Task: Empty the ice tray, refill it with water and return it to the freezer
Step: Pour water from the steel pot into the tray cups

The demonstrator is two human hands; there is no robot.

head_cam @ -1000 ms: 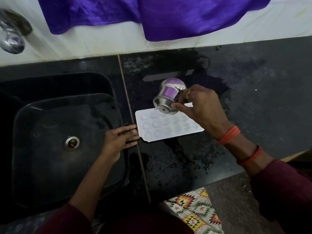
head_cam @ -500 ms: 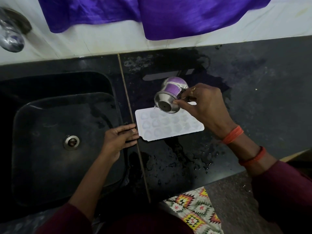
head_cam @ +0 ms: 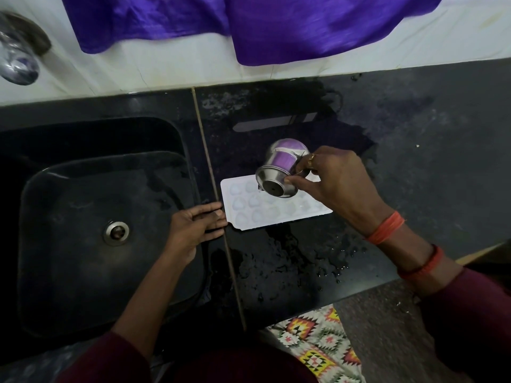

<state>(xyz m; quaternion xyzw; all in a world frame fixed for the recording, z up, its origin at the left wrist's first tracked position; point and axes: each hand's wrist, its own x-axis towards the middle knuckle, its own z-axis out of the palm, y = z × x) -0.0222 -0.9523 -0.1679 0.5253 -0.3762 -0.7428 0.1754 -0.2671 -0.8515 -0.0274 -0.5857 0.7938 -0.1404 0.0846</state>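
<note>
Black stone makes up the surface [head_cam: 414, 161], which is wet and shiny in front, and a big dark sink [head_cam: 83, 203] is set into it on the left. Purple cloth [head_cam: 276, 23] hangs down the white wall at the back. On the surface, just right of the sink, lies the white ice tray [head_cam: 265, 214], flat, with its little round cups facing up. The left hand [head_cam: 193, 228] lies flat with open fingers [head_cam: 213, 214] touching the tray's left end, so it holds nothing but keeps the tray from sliding. The right hand [head_cam: 331, 183] has its fingers closed around a small steel cup [head_cam: 279, 172], tipped so its mouth points down at the tray's back row. To do this well, I think the pouring should be slow, moving from cup to cup, and stop before the water runs over, because a full tray will spill on the way to the freezer. Water coming out of the cup is too hard to see, and how full the little cups are cannot be told. A shiny tap [head_cam: 19, 59] is cut off at the top left.
</note>
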